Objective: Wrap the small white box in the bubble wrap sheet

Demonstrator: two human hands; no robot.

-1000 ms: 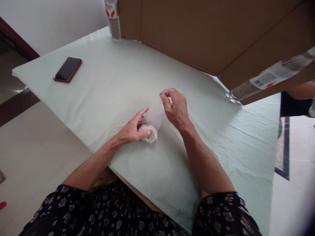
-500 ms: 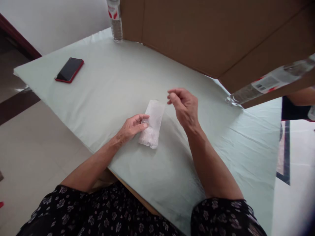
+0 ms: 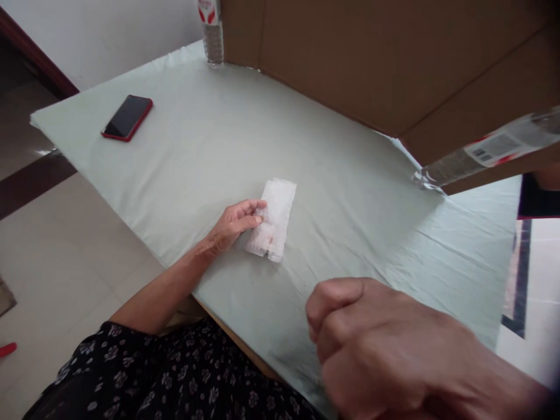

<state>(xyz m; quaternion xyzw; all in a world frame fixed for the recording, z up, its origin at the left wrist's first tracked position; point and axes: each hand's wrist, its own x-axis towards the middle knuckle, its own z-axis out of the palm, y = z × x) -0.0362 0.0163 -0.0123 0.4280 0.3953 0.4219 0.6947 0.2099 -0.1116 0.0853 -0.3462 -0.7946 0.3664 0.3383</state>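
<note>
A small white, partly see-through pouch (image 3: 279,201), perhaps bubble wrap, lies on the pale green tablecloth. It holds something I cannot make out near its lower end. My left hand (image 3: 238,220) grips the pouch by its left edge, thumb on top and fingers closed beside it. Large and close to the camera at the lower right is my right hand (image 3: 385,344), curled into a fist above the table and apart from the pouch. Its fingertips are turned away, so whatever it may hold is hidden.
A phone in a red case (image 3: 128,118) lies at the table's left. A big brown cardboard panel (image 3: 332,64) stands at the back, with one clear bottle (image 3: 213,41) at its left edge and another bottle (image 3: 494,149) at its right. Part of a person (image 3: 540,195) shows at far right.
My right hand has moved from just right of the pouch down and toward the camera, its fingers now curled in a fist. My left hand keeps its hold on the pouch.
</note>
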